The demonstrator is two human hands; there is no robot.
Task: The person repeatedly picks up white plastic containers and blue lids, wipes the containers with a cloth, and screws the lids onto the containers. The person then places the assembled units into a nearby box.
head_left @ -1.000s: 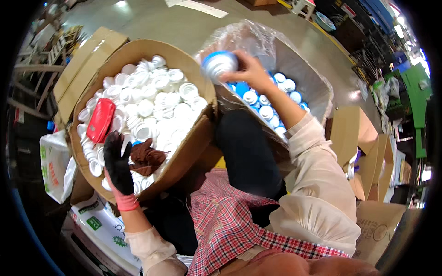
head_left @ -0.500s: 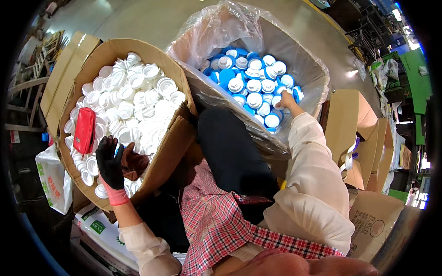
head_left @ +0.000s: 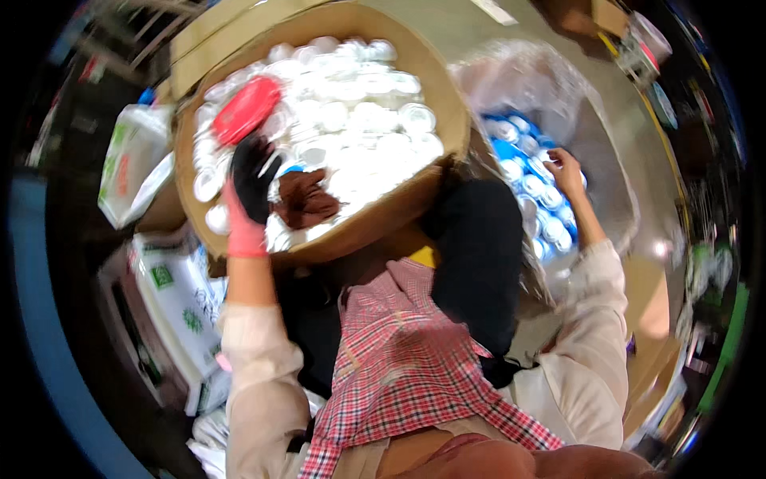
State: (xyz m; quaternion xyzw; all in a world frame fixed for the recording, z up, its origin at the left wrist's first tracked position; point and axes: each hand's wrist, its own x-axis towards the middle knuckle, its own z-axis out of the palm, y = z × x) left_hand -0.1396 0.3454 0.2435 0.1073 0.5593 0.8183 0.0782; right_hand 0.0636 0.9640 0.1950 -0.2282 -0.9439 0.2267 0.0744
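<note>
A bare right hand (head_left: 565, 172) reaches among blue-and-white caps (head_left: 550, 198), fingers bent; blur hides whether it pinches one.
The caps fill the bottom of a plastic-lined box (head_left: 613, 156) at the person's right. The gloved left hand (head_left: 254, 180), thumb and fingers parted, hovers over white caps (head_left: 351, 144) heaped in a cardboard carton (head_left: 443, 76), with a red case (head_left: 247, 110) just beyond its fingertips and a brown cloth (head_left: 303, 199) just beside it.
</note>
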